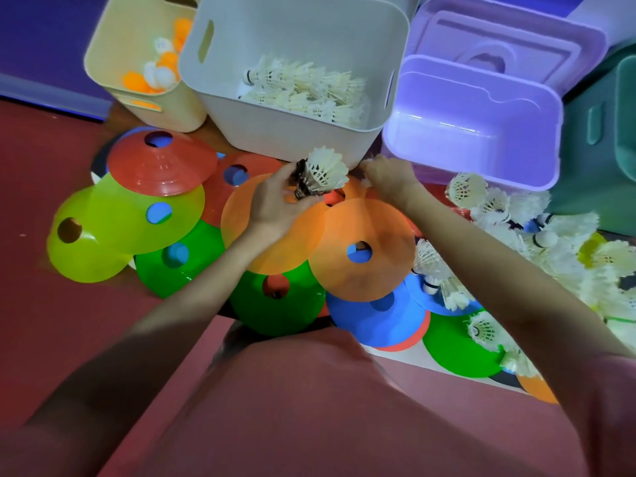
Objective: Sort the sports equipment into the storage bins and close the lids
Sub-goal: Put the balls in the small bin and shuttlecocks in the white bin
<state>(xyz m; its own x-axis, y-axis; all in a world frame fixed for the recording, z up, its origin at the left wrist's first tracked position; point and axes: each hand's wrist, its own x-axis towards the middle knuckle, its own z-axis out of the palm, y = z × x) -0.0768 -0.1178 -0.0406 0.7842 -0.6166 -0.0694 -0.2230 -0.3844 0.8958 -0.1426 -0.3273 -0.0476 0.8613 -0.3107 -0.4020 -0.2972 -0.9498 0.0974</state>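
Nearest to me, both forearms reach forward over a pinkish-red floor (51,321) from the bottom of the head view. Beneath them I see a scatter of overlapping disc cones: a green cone (275,304), a blue cone (371,318) and an orange cone (361,249) lying in the middle, with a lime cone (86,242) and a red cone (161,166) stacked at the left.

My left hand (275,204) is curled around a small bunch of shuttlecocks; a white feather shuttlecock (325,170) sticks up from its fingers, skirt up, with a darker one pressed beside it. It sits just in front of the white bin's near wall, above the orange cones. My right hand (389,180) is just to its right, fingers bent down toward something white at the foot of the bins; I cannot tell whether it actually grips anything.

To the right lies a loose pile of white shuttlecocks (516,218) on the floor, spilling over the cones there.

Farther back stand the bins. The white bin (344,29) is open and holds a heap of shuttlecocks. Left of it, a beige bin (113,39) holds orange and white table tennis balls (161,70). Right of it is an open purple bin (475,122), with a purple lid (509,46) behind it and a teal bin (605,132) at the edge.
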